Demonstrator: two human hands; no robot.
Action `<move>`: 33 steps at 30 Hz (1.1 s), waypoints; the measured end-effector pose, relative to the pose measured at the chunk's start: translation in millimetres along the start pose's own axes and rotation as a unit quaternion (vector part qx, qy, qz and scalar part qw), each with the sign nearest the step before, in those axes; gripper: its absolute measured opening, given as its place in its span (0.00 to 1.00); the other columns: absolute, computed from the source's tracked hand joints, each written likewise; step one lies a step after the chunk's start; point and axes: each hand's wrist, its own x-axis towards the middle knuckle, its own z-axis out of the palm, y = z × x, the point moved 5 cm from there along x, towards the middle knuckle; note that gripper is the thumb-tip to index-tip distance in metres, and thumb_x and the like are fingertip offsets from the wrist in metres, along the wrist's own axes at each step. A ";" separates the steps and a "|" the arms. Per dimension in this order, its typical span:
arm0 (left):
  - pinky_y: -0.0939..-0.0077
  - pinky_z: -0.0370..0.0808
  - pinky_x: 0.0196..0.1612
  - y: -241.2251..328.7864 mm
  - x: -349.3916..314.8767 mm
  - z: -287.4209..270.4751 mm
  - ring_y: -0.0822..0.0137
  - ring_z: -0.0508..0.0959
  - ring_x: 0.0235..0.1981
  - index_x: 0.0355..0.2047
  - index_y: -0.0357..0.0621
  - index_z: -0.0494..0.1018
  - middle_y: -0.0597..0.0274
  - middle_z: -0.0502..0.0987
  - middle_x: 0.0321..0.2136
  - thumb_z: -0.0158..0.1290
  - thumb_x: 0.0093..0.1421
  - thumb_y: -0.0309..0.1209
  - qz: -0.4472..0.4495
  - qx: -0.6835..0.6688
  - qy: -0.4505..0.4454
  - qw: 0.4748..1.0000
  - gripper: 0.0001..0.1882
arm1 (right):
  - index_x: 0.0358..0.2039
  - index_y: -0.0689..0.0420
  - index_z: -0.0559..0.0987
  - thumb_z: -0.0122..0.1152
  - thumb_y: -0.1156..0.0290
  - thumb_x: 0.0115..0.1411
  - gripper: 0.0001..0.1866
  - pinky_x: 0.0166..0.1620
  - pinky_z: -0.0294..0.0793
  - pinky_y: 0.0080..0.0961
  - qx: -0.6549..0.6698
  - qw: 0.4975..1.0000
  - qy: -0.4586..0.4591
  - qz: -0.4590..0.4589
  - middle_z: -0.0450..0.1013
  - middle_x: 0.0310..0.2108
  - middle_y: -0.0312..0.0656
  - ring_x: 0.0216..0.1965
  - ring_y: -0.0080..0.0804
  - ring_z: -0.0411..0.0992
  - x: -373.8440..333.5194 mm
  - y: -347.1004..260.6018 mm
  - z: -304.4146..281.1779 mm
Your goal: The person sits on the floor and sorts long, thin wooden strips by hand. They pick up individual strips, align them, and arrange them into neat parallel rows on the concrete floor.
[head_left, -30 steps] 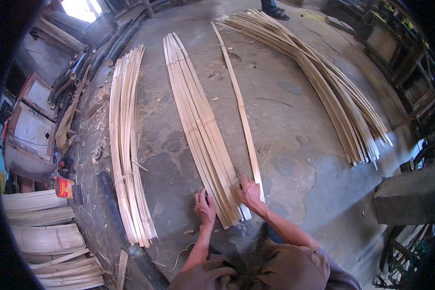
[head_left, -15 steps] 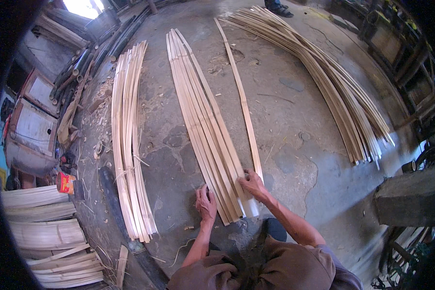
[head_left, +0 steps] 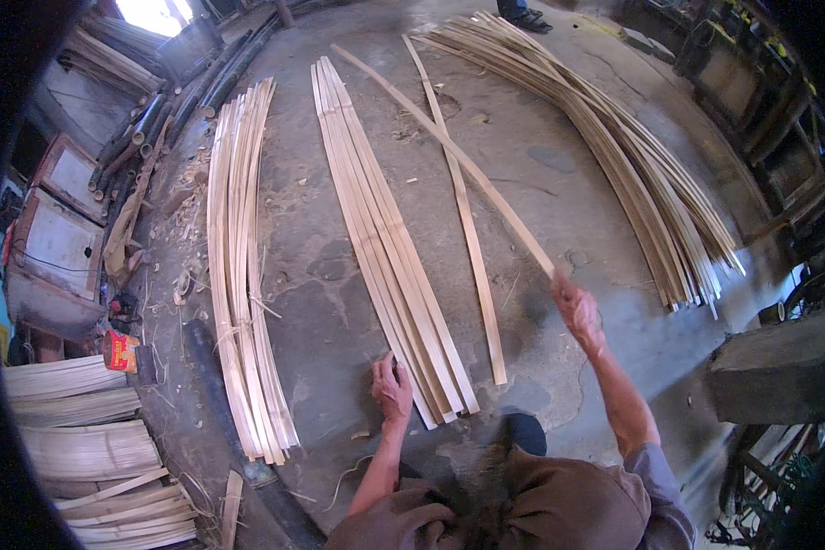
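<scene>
My right hand (head_left: 577, 312) is closed round the near end of a long bamboo strip (head_left: 486, 185). That strip slants away to the far left and crosses over a single bamboo strip (head_left: 467, 229) on the floor. My left hand (head_left: 392, 390) rests with curled fingers beside the near left edge of the middle row of bamboo strips (head_left: 385, 238). A small dark thing shows at its fingers, too small to name. The strips in that row lie side by side, their near ends almost level.
A bundle of bamboo strips (head_left: 238, 266) lies to the left, a larger curved bundle (head_left: 614, 147) to the far right. Stacked short slats (head_left: 87, 449) and a red tin (head_left: 120, 350) stand at the left. A concrete block (head_left: 779, 367) is at the right; a person's foot (head_left: 530, 20) shows at the back.
My right hand has lifted a strip off the right side of the middle row and swung its near end to the right. My left hand has stayed almost in place.
</scene>
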 end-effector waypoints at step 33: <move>0.56 0.72 0.45 -2.4 -0.7 -4.3 0.46 0.74 0.43 0.50 0.39 0.70 0.46 0.72 0.41 0.49 0.62 0.30 -0.013 -0.023 0.001 1.000 0.16 | 0.55 0.52 0.72 0.55 0.60 0.64 0.21 0.28 0.72 0.43 0.178 0.980 -0.038 0.079 0.73 0.22 0.56 0.23 0.48 0.75 -93.7 -177.0 37.8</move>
